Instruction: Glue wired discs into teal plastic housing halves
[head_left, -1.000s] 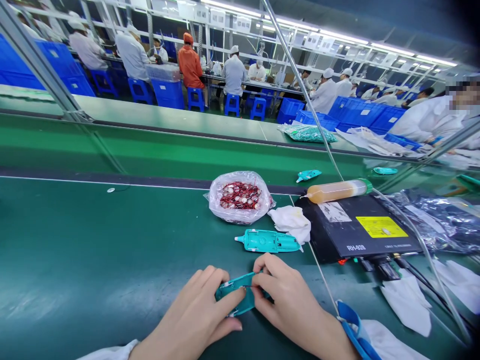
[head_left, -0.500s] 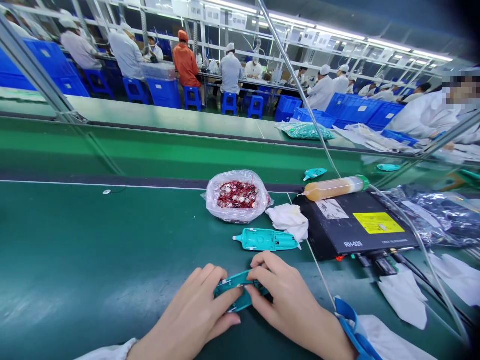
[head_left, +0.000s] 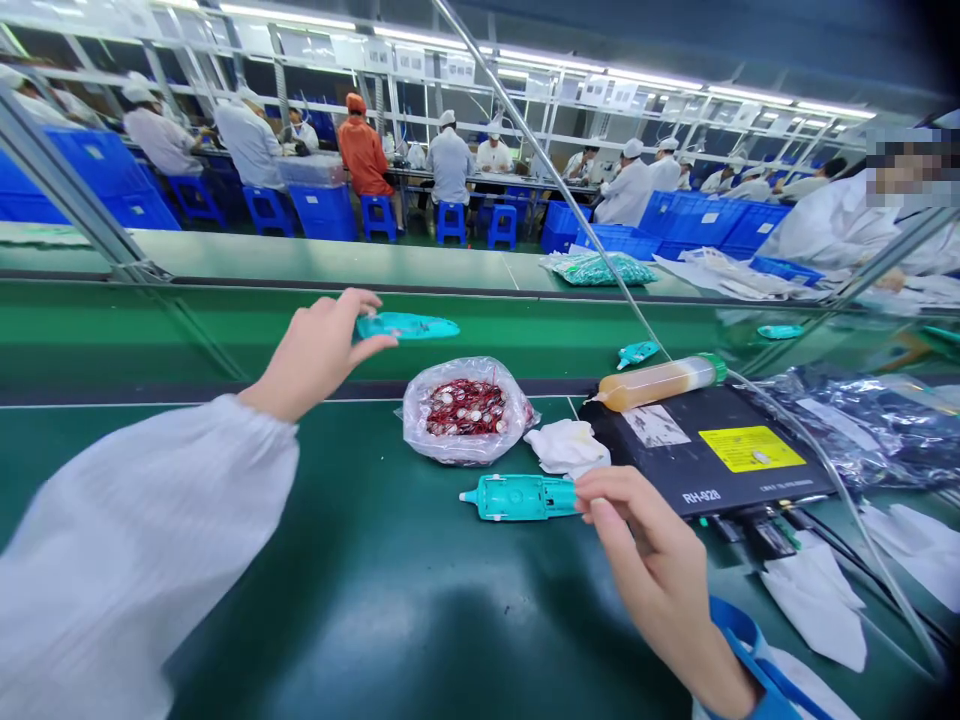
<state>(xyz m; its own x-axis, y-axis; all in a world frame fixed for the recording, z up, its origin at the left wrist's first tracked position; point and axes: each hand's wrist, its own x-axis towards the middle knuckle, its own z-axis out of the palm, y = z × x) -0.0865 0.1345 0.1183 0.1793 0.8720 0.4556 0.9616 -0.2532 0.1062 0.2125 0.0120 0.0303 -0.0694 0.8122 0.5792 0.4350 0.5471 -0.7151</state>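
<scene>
Over on the far strip of the green-topped counter (head_left: pixel 360 620), a flat turquoise plastic shell (head_left: pixel 409 326) was seen lying with its long axis running across the view, just to the right of the left hand (head_left: pixel 319 350), and that hand was clearly the nearer one to it. The grip there was spread wide, with the thumb and fingers on either side of the shell's left end, though no firm hold could be made out. Down at the front, a chunky turquoise plastic housing (head_left: pixel 521 497) was laid out the same way, with its nozzle end pointing left and its blunt end met by the right hand (head_left: pixel 645 560). That grip was only partly closed, and whether the housing was actually being held could not be told. Two hands were counted, along with two turquoise parts at hand and two smaller turquoise pieces (head_left: pixel 637 353) further right. Between the hands sat one clear plastic bag of red-wired coin cells (head_left: pixel 465 412), with one crumpled white cloth (head_left: pixel 562 447) beside it. One amber-filled syringe barrel (head_left: pixel 660 384) was resting on one black RH-928 control unit (head_left: pixel 705 450).
</scene>
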